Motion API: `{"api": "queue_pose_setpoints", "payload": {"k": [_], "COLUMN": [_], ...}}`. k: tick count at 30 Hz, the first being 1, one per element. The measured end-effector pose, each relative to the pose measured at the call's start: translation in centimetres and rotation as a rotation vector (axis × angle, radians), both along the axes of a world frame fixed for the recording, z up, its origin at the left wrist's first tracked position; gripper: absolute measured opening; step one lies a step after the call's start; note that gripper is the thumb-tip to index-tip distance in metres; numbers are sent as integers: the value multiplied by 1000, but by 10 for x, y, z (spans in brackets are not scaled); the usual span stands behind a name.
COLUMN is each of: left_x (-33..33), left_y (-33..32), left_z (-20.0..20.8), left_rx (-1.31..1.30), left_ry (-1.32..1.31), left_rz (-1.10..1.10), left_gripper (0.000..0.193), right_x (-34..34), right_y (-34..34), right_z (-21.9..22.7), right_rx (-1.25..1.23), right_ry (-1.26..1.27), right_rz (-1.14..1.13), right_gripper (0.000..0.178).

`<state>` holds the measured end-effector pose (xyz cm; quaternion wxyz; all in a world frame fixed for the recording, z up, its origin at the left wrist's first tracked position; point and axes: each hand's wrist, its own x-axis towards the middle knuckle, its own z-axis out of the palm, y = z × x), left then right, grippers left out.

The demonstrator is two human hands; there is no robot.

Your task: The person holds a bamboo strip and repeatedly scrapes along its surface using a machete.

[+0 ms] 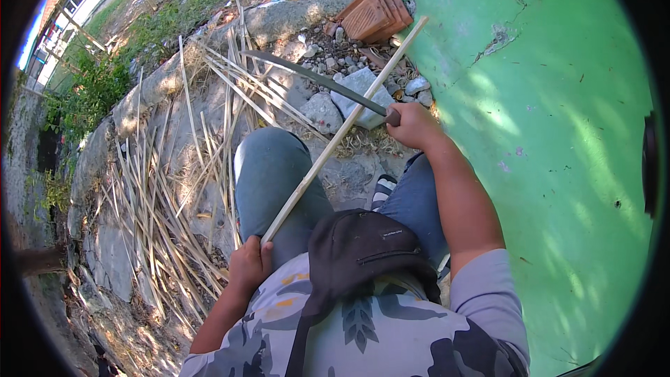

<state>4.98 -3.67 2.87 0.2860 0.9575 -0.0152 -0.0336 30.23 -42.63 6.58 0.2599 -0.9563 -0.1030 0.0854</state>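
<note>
My left hand (249,265) is closed round the near end of a long pale strip, which looks like split bamboo (328,150). The strip slants up and to the right across my left thigh, its far end near the roof tiles. In my right hand (417,126) is the dark handle of a machete (317,78), fingers wrapped round it. Its long, slightly curved blade points to the far left and crosses the strip near the handle. Whether blade and strip touch at the crossing I cannot tell.
Many pale strips (157,227) lie heaped on the ground to my left. Ahead are a pale stone block (361,92), gravel and stacked orange roof tiles (373,17). A green painted floor (558,167) spreads to the right. A low stone edge (150,87) borders grass at the far left.
</note>
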Motion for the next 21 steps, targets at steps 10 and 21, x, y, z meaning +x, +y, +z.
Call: {"api": "queue_pose_setpoints", "payload": {"k": [10,21], "left_x": [-2,-2], "left_y": [5,2], "left_z": [-3,-1], "left_rx": [-48,-28], "left_ry": [-4,14], "left_rz": [-12,10], "left_gripper": [34,35], "right_x": [-8,-3], "right_y": [13,21], "right_z": [3,-8], "right_rx": [141,221], "right_ry": [-279,-125], "right_rz": [204,-3], "right_gripper": [18,18]}}
